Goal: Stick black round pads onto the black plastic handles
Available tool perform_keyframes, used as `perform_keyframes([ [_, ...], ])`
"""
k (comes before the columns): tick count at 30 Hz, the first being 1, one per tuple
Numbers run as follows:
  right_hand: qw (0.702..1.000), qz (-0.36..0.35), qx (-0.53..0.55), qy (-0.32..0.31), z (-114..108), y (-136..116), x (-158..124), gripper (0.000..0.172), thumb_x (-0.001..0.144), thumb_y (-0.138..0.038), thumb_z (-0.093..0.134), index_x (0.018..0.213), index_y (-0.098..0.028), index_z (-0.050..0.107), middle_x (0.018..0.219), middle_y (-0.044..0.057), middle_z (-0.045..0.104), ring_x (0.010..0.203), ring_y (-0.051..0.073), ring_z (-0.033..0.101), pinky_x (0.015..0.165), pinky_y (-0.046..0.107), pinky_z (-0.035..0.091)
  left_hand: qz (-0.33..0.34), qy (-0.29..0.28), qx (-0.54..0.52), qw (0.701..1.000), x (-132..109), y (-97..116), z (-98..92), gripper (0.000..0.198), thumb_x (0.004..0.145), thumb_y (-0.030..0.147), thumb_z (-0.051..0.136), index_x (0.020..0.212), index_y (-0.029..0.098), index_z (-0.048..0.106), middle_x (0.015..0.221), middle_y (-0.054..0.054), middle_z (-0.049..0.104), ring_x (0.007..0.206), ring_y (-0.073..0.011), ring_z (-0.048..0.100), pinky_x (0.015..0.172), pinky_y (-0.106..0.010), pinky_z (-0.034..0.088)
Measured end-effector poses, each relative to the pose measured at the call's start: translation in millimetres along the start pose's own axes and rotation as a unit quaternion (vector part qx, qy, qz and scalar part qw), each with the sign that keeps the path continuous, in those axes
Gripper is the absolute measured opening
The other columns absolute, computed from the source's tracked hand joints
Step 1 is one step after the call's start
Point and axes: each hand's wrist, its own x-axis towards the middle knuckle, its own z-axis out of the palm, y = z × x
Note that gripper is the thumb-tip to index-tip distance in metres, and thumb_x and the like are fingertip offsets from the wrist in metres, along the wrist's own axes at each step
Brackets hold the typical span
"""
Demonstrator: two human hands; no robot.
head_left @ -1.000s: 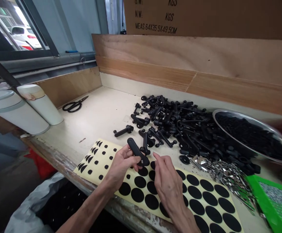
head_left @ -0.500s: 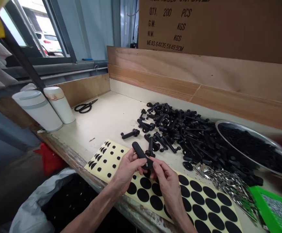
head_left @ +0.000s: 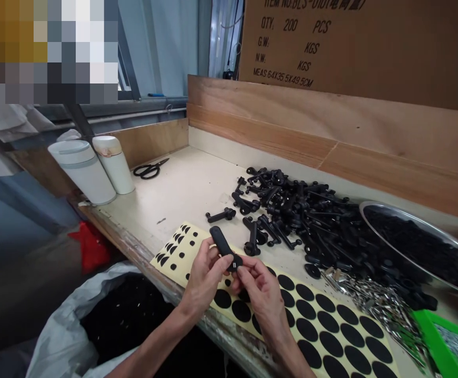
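My left hand (head_left: 204,275) is closed round a long black plastic part (head_left: 221,242), its thumb across the part's lower end. My right hand (head_left: 261,289) pinches that same end, where a small shiny piece shows. Both hands are above a pale yellow sheet (head_left: 300,361) of black stickers, with small dots at its left and big ovals at its right. Beyond the hands lies a heap of black plastic parts (head_left: 292,202). Thin metal pieces (head_left: 374,299) are scattered to the right of the sheet.
Scissors (head_left: 148,170) and two white bottles (head_left: 84,170) stand or lie at the left. A metal bowl (head_left: 365,210) of black parts and a green tray (head_left: 434,344) are at the right. Below the table edge is a white bag (head_left: 61,320). Wooden boards (head_left: 260,123) close the back.
The view has shifted, so the table and its contents appear further right. My hands still hold the black part, which has tilted slightly more upright.
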Motion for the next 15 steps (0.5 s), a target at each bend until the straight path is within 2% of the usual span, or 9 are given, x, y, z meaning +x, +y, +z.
perform_keyframes([
  [2, 0.999, 0.000, -0.053, -0.012, -2.0, 1.4, -3.8, 0.031, 0.089, -0.044, 0.054, 0.104, -0.017, 0.062, 0.071, 0.002, 0.065, 0.062, 0.016, 0.061, 0.062, 0.029, 0.050, -0.010, 0.009, 0.021, 1.000, -9.9, 8.1, -17.0, 0.037, 0.086, 0.031, 0.060, 0.118, 0.020, 0.046, 0.091, -0.004, 0.068, 0.074, -0.0131, 0.060, 0.059, -0.020, 0.044],
  [4, 0.986, -0.024, -0.164, 0.014, -8.2, 2.7, -10.6, 0.029, 0.094, -0.041, 0.047, 0.108, -0.020, 0.062, 0.083, 0.005, 0.066, 0.073, 0.018, 0.062, 0.069, 0.031, 0.051, -0.043, -0.002, 0.066, 0.997, -23.6, 23.2, -51.2, 0.045, 0.084, 0.034, 0.063, 0.124, 0.022, 0.047, 0.097, -0.006, 0.069, 0.078, -0.0166, 0.063, 0.059, -0.022, 0.046],
  [6, 0.946, -0.083, -0.312, 0.035, -14.7, 5.9, -19.6, 0.025, 0.096, -0.036, 0.045, 0.106, -0.022, 0.063, 0.093, 0.006, 0.064, 0.083, 0.020, 0.061, 0.074, 0.033, 0.049, -0.064, -0.016, 0.164, 0.984, -39.0, 41.3, -96.8, 0.053, 0.077, 0.037, 0.070, 0.125, 0.024, 0.052, 0.100, -0.008, 0.070, 0.075, -0.0200, 0.064, 0.055, -0.024, 0.046],
  [7, 0.917, -0.119, -0.378, 0.031, -16.8, 8.9, -24.5, 0.023, 0.096, -0.033, 0.044, 0.103, -0.022, 0.063, 0.094, 0.007, 0.062, 0.085, 0.021, 0.060, 0.074, 0.034, 0.048, -0.042, 0.001, 0.236, 0.971, -45.9, 49.2, -119.2, 0.052, 0.072, 0.038, 0.074, 0.120, 0.024, 0.059, 0.096, -0.007, 0.071, 0.066, -0.0188, 0.063, 0.051, -0.024, 0.044],
  [9, 0.857, -0.186, -0.479, 0.018, -17.3, 17.8, -34.4, 0.022, 0.096, -0.028, 0.044, 0.099, -0.022, 0.064, 0.092, 0.007, 0.060, 0.082, 0.021, 0.057, 0.071, 0.035, 0.046, 0.031, 0.078, 0.400, 0.913, -56.1, 57.7, -151.6, 0.045, 0.070, 0.037, 0.075, 0.113, 0.027, 0.066, 0.095, -0.004, 0.071, 0.056, -0.0160, 0.059, 0.051, -0.024, 0.044],
  [10, 0.829, -0.218, -0.516, 0.015, -16.1, 23.3, -38.8, 0.020, 0.095, -0.026, 0.045, 0.099, -0.021, 0.064, 0.091, 0.007, 0.059, 0.079, 0.021, 0.056, 0.069, 0.035, 0.045, 0.083, 0.093, 0.461, 0.879, -58.9, 57.0, -158.2, 0.040, 0.072, 0.036, 0.074, 0.111, 0.028, 0.068, 0.097, -0.004, 0.070, 0.061, -0.0172, 0.061, 0.056, -0.025, 0.046],
  [12, 0.779, -0.276, -0.562, 0.022, -12.6, 34.3, -45.6, 0.019, 0.093, -0.021, 0.049, 0.106, -0.021, 0.063, 0.091, 0.007, 0.059, 0.078, 0.021, 0.055, 0.069, 0.035, 0.044, 0.188, 0.054, 0.531, 0.825, -60.4, 45.4, -150.2, 0.030, 0.079, 0.029, 0.067, 0.109, 0.029, 0.068, 0.101, -0.004, 0.068, 0.080, -0.0205, 0.064, 0.069, -0.025, 0.049],
  [13, 0.764, -0.296, -0.573, 0.028, -11.1, 38.7, -47.7, 0.020, 0.092, -0.020, 0.050, 0.109, -0.020, 0.062, 0.092, 0.007, 0.059, 0.079, 0.021, 0.055, 0.070, 0.035, 0.044, 0.231, 0.001, 0.545, 0.806, -59.5, 35.6, -137.7, 0.028, 0.083, 0.025, 0.062, 0.110, 0.029, 0.067, 0.104, -0.005, 0.066, 0.089, -0.0214, 0.062, 0.076, -0.027, 0.049],
  [15, 0.762, -0.309, -0.569, 0.032, -9.0, 43.9, -49.0, 0.020, 0.091, -0.018, 0.052, 0.109, -0.021, 0.060, 0.092, 0.006, 0.059, 0.081, 0.021, 0.055, 0.070, 0.035, 0.044, 0.271, -0.094, 0.572, 0.768, -56.1, 12.9, -105.9, 0.031, 0.086, 0.018, 0.057, 0.114, 0.028, 0.063, 0.109, -0.007, 0.062, 0.096, -0.0222, 0.058, 0.081, -0.032, 0.047],
])
